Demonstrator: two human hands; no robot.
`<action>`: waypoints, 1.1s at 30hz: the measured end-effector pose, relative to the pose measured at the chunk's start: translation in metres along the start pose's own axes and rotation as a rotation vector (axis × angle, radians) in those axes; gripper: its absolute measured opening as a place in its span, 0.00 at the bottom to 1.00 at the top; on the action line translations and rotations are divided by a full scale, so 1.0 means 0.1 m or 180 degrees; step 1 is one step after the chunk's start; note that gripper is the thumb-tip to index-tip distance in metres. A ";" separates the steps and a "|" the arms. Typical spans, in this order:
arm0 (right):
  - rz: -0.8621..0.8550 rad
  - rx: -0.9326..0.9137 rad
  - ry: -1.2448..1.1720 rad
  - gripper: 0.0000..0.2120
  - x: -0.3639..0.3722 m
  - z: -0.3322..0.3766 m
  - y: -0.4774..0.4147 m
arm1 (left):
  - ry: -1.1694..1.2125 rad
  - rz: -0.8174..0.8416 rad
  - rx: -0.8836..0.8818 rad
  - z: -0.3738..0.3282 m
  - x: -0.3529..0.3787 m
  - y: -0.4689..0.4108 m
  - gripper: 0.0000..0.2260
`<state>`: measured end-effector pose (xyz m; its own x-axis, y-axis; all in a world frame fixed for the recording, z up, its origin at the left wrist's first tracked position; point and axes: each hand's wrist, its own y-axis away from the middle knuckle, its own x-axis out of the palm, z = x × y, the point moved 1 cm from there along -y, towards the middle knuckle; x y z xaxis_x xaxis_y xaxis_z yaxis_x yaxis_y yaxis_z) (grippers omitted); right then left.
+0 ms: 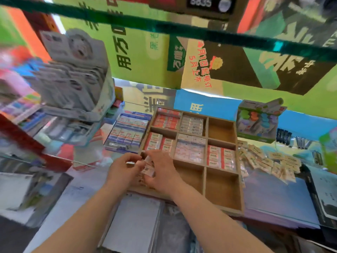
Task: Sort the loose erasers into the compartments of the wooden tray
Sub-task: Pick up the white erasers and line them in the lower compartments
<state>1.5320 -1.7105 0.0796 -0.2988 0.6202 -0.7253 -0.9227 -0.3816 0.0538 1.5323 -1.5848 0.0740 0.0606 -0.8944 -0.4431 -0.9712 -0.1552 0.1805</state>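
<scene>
The wooden tray (206,167) lies in the middle, split into a grid of compartments. Five of its far and middle compartments hold rows of wrapped erasers (191,148); the far right one and two near ones show bare wood. Both my hands are over the tray's near left compartment. My left hand (122,168) pinches a small wrapped eraser. My right hand (162,170) curls its fingers around a few wrapped erasers (148,169). A heap of loose tan-wrapped erasers (266,161) lies right of the tray. The view is blurred.
A blue box of erasers (127,132) sits left of the tray. A green display box (259,121) stands behind the loose heap. Hanging card packs (73,70) crowd the left. A glass shelf edge (182,31) runs overhead. Notebooks (135,225) lie below the tray.
</scene>
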 end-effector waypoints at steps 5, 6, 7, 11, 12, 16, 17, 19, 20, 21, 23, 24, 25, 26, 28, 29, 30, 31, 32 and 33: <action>0.0140 0.0282 -0.0373 0.28 0.18 0.03 -0.12 | -0.1082 0.0259 0.0381 0.15 -0.07 -0.07 0.07; 0.0139 0.0270 -0.0538 0.27 0.19 0.03 -0.13 | -0.1426 0.0282 0.0550 0.16 -0.07 -0.09 0.10; 0.0145 0.0261 -0.0677 0.27 0.18 0.02 -0.12 | -0.1714 0.0307 0.0744 0.17 -0.09 -0.10 0.12; 0.0059 0.0484 -0.0584 0.23 0.05 -0.09 -0.06 | -0.1744 0.0388 0.1082 0.22 -0.19 -0.13 0.18; -0.0074 0.0561 -0.0453 0.20 0.02 -0.12 -0.05 | -0.1789 0.0434 0.1171 0.23 -0.20 -0.13 0.19; -0.0458 0.0795 -0.0025 0.13 -0.07 -0.15 -0.07 | -0.2083 0.0771 0.1504 0.25 -0.18 -0.13 0.19; -0.0392 0.0806 0.0157 0.12 -0.06 -0.14 -0.09 | -0.2154 0.0867 0.1540 0.26 -0.16 -0.14 0.20; -0.0147 0.0809 0.0538 0.13 -0.03 -0.13 -0.16 | -0.2295 0.0997 0.1593 0.26 -0.15 -0.14 0.20; -0.0020 0.0813 0.0729 0.13 0.00 -0.11 -0.20 | -0.2316 0.1017 0.1607 0.26 -0.15 -0.15 0.20; 0.0078 0.0819 0.0910 0.13 0.02 -0.10 -0.23 | -0.2307 0.1010 0.1634 0.27 -0.16 -0.15 0.20; 0.0097 0.0842 0.1041 0.13 0.06 -0.09 -0.26 | -0.2309 0.0968 0.1684 0.28 -0.18 -0.15 0.19; 0.0024 0.0895 0.0889 0.13 0.06 -0.09 -0.26 | -0.2318 0.0947 0.1686 0.29 -0.19 -0.14 0.19; -0.0064 0.0967 0.0638 0.12 0.06 -0.10 -0.25 | -0.2313 0.0931 0.1669 0.30 -0.20 -0.14 0.19; -0.0143 0.1025 0.0378 0.12 0.06 -0.10 -0.23 | -0.2276 0.0906 0.1638 0.32 -0.20 -0.13 0.18; -0.0196 0.1072 0.0036 0.12 0.04 -0.11 -0.20 | -0.2035 0.0837 0.1489 0.34 -0.21 -0.11 0.17; -0.0164 0.1077 -0.0039 0.11 0.03 -0.11 -0.18 | -0.1816 0.0803 0.1367 0.34 -0.21 -0.10 0.16; -0.0112 0.1074 -0.0084 0.11 0.01 -0.12 -0.17 | -0.1570 0.0777 0.1216 0.33 -0.21 -0.10 0.15; -0.0078 0.1069 -0.0131 0.11 -0.01 -0.11 -0.17 | -0.1336 0.0767 0.1050 0.32 -0.22 -0.09 0.14; -0.0092 0.1059 -0.0180 0.11 -0.03 -0.11 -0.17 | -0.1136 0.0769 0.0891 0.31 -0.23 -0.09 0.14; -0.0154 0.1051 -0.0203 0.11 -0.04 -0.11 -0.17 | -0.0974 0.0780 0.0757 0.30 -0.24 -0.08 0.13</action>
<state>1.5519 -1.7140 0.0734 -0.2576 0.6779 -0.6885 -0.9622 -0.1147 0.2471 1.5321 -1.5500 0.0570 -0.2138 -0.7220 -0.6580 -0.9764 0.1782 0.1217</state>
